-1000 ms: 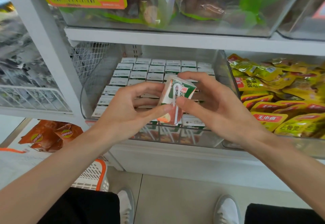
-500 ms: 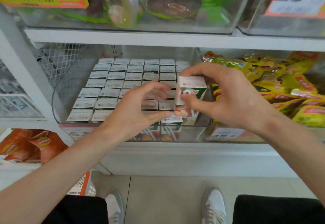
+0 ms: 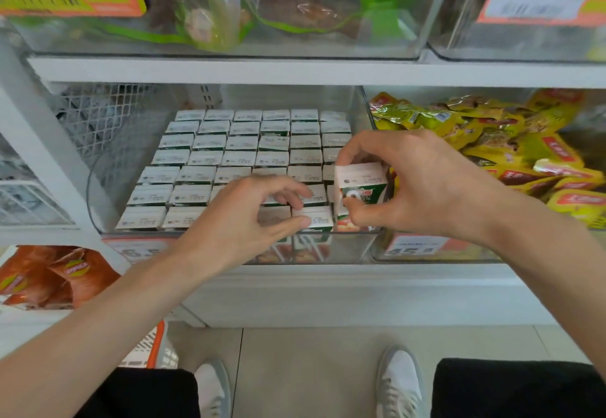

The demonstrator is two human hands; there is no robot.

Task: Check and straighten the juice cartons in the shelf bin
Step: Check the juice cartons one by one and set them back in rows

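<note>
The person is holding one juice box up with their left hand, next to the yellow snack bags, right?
Not quite. The right hand holds the raised juice box, not the left hand, which is over the front-row cartons. The rest is right: it is next to the yellow snack bags. The head view shows this.

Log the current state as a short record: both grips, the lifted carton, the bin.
right grip: holds the held juice carton roughly upright, standing higher than the rows at the bin's front right corner
left grip: fingers curled over front-row carton tops; whether it grasps one is unclear
shelf bin: clear, packed with stocked cartons in neat rows
neighbour: yellow snack packets in the next bin to the right
</note>
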